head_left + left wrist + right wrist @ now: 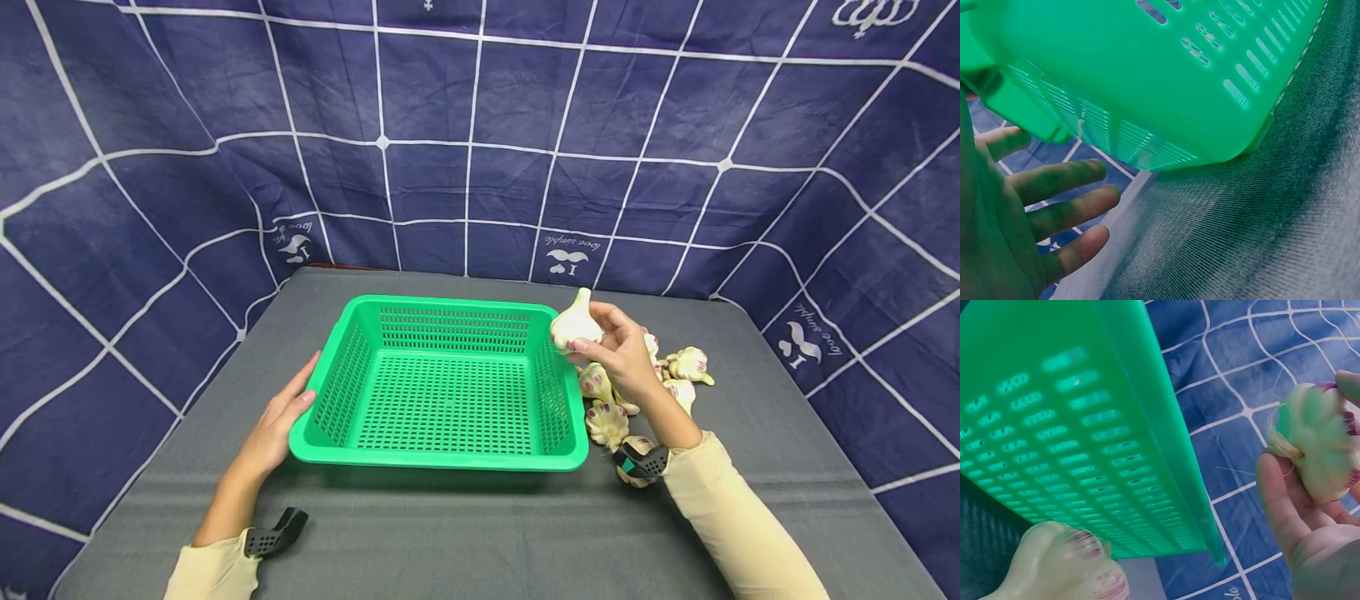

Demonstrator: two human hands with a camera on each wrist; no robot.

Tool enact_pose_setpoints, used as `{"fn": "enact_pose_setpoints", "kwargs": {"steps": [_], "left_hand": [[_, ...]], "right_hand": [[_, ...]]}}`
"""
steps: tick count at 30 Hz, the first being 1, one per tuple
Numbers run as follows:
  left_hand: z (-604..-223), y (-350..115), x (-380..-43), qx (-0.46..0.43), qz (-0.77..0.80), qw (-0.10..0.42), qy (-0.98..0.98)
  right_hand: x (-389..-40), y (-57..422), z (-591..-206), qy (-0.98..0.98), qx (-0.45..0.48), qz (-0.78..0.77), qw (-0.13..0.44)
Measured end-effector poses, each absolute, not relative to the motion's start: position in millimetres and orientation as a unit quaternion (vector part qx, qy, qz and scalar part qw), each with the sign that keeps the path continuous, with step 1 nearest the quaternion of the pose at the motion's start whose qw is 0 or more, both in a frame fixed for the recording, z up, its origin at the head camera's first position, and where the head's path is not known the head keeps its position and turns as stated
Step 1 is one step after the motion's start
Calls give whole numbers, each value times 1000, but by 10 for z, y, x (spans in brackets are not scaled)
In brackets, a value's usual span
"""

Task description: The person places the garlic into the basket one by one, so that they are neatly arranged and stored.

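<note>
A green plastic basket [442,460] with slotted walls sits on the grey cloth. At its left side, my left hand [279,423] touches the rim; its fingers stretch out loosely beside the wall, as the left wrist view shows (hand [1016,206]). My right hand [621,350] pinches a whole garlic bulb [576,323] by the basket's right rim, stem pointing up. From the right wrist view, the root end of this garlic bulb [1316,444] faces the camera between thumb and fingers. More garlic bulbs [607,423] lie right of the basket, partly hidden by my right hand and forearm.
Several bulbs are heaped under and beyond my right forearm, with one garlic bulb [688,364] at the heap's far right. Grey cloth [450,533] covers the table. A dark blue curtain [427,183] with white grid lines stands around the back and sides.
</note>
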State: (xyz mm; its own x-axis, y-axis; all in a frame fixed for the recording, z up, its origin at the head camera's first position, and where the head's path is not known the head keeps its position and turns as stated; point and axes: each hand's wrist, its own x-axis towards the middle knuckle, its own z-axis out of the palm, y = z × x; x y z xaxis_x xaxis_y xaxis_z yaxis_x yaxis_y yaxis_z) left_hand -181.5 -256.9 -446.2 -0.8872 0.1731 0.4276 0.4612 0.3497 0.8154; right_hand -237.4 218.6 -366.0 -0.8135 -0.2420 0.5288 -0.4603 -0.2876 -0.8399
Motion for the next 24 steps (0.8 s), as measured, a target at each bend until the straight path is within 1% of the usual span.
{"fn": "enact_pose_setpoints", "kwargs": {"steps": [10, 19, 24], "left_hand": [[-4447, -2556, -1803, -186, -535, 146, -811], [-4454, -2540, -1788, -171, -546, 156, -805], [-4460, -2548, -1785, -170, -557, 152, -799]], "right_hand": [[-2438, 2127, -3571, -640, 288, 711, 39], [-2513, 2031, -3482, -689, 315, 651, 52], [-2559, 1962, -3392, -715, 320, 621, 28]]}}
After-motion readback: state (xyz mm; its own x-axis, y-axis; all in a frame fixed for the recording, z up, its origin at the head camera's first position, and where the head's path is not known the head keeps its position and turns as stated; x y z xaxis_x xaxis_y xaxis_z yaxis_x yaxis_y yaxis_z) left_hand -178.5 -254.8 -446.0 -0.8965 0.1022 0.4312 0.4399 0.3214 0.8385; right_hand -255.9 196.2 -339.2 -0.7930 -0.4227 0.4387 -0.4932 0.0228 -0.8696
